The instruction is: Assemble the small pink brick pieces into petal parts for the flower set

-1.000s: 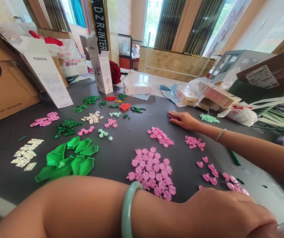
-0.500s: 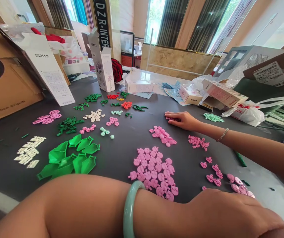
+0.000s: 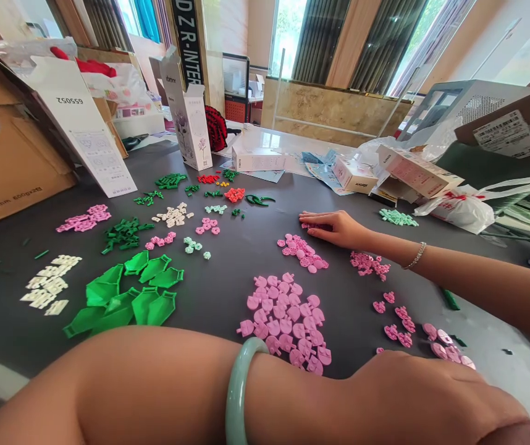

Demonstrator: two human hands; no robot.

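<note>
My right hand (image 3: 330,227) reaches in from the right, fingers stretched out and flat on the table. Small pink pieces (image 3: 308,225) show at its fingers, partly covered. Just in front of it lies a pile of pink round pieces (image 3: 302,252). My left hand (image 3: 436,398), with a green bangle on its wrist, crosses the lower right of the view. Its back faces me and its fingers are mostly hidden. Beyond it lie glossy pink oval pieces (image 3: 450,349) and small pink clusters (image 3: 391,332). A spread of pink petal-shaped pieces (image 3: 288,318) lies beside my left forearm.
On the left are large green leaf pieces (image 3: 154,306), cream pieces (image 3: 49,284) and dark green pieces (image 3: 126,235). White cartons (image 3: 200,133) stand at the back. A cardboard box (image 3: 15,167) borders the left. Boxes and a plastic bag (image 3: 466,213) crowd the back right.
My right hand has slid slightly left along the table, the small pink pieces at its fingers shifting with it. My left hand stays in nearly the same place.
</note>
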